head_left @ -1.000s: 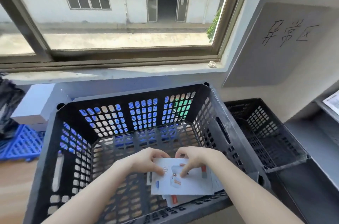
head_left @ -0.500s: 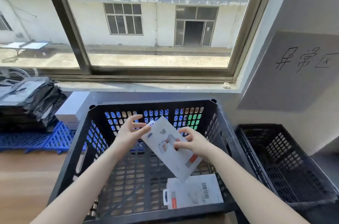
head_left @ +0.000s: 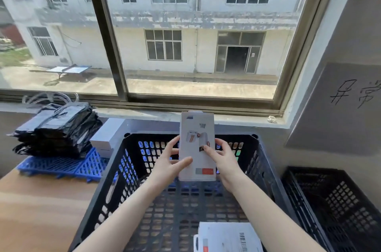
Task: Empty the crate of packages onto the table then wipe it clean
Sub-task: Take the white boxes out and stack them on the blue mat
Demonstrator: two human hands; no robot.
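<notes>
A black slotted crate (head_left: 123, 161) stands on the wooden table (head_left: 41, 206) in front of me. Above it I hold a flat white package (head_left: 196, 128) upright, printed side toward me. My left hand (head_left: 167, 164) grips its left edge, thumb across the front. My right hand (head_left: 222, 159) grips its right edge, thumb on the print. Another white package (head_left: 228, 237) with a barcode lies on the crate floor at the near right.
A stack of black plastic bags (head_left: 55, 130) sits on a blue grid pallet (head_left: 61, 166) at the left, with a white box (head_left: 105, 138) beside it. A second black crate (head_left: 338, 206) stands lower at the right. The window sill (head_left: 144, 113) runs behind.
Both hands lifted one white package out of the crate and turned it upright. The view has tilted up toward the window. One package stays on the crate floor.
</notes>
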